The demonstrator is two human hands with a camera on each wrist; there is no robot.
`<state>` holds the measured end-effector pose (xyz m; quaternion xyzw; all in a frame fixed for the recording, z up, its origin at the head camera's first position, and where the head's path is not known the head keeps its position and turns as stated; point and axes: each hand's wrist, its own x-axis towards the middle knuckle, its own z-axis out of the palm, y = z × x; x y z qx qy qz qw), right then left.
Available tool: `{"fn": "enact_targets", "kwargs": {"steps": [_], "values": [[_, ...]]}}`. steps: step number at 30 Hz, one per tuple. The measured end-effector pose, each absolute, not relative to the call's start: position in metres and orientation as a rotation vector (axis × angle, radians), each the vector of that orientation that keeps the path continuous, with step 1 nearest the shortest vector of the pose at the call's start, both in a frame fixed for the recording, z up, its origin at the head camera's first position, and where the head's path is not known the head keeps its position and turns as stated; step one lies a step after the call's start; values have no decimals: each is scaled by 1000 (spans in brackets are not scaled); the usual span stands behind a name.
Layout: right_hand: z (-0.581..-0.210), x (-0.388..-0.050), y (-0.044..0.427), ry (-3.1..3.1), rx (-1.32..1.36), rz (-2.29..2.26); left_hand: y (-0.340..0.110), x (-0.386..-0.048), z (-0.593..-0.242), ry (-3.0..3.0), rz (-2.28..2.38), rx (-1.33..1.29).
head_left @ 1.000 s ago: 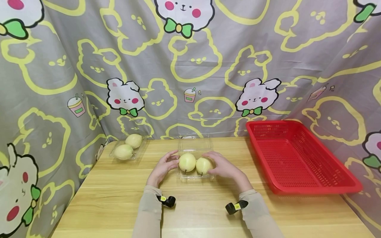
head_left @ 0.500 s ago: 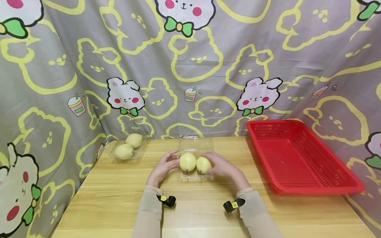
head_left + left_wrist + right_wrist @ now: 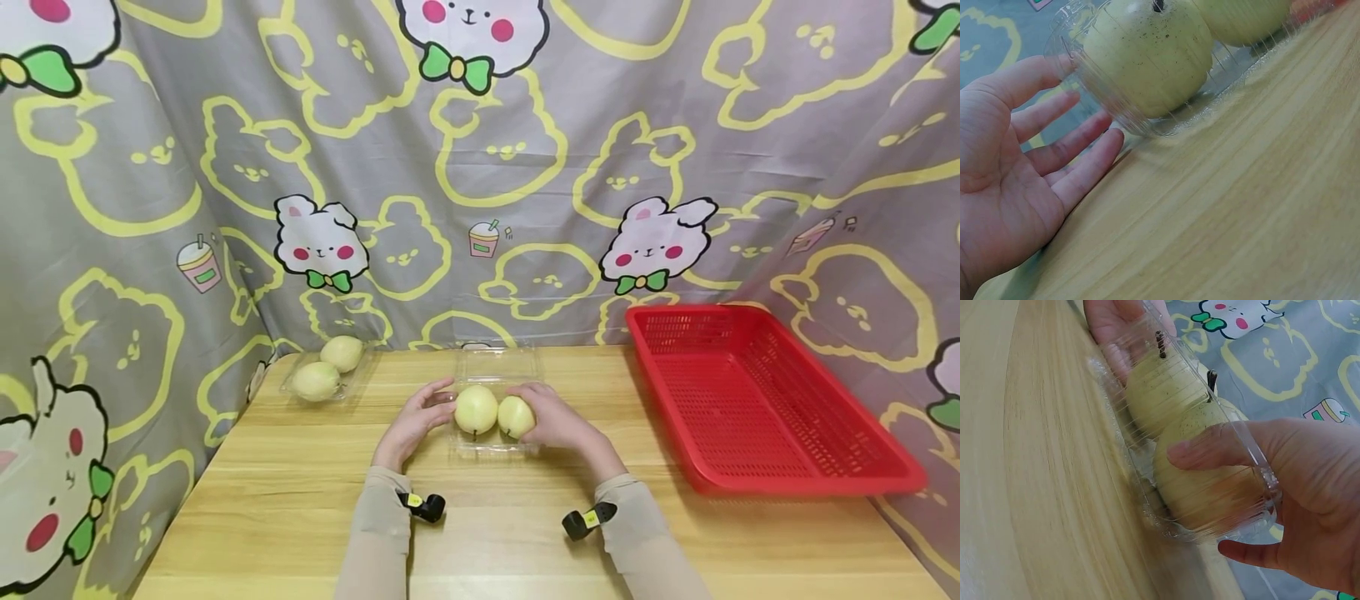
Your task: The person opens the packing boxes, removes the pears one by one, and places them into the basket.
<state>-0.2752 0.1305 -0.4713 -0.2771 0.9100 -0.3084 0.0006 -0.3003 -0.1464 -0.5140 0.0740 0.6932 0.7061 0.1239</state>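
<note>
Two pale yellow pears sit side by side in a clear plastic clamshell box with its lid raised at the back. My right hand holds the right pear; in the right wrist view its thumb lies across the pear, while most of the other fingers are hidden behind it. Beside the left pear is my left hand. In the left wrist view the left hand has its fingers extended, with the fingertips at the box's side wall.
A second clear box with two pears stands at the table's back left. To the right lies a red plastic basket with perforated sides. A patterned curtain hangs behind the wooden table.
My right hand has shifted slightly left, and the right pear has tilted a little in its grasp, its stem turning. The left hand stays about where it was beside the box.
</note>
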Motion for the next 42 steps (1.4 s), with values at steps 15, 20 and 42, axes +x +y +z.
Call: {"fn": "enact_targets", "kwargs": {"steps": [15, 20, 42], "values": [[-470, -276, 132, 2879, -821, -1004, -146, -300, -515, 2046, 2040, 227], [-469, -277, 135, 2829, -772, -1078, -145, -300, -516, 2044, 2050, 220], [-455, -275, 143, 2743, -651, -1332, -146, -301, -515, 2034, 2032, 227]]}}
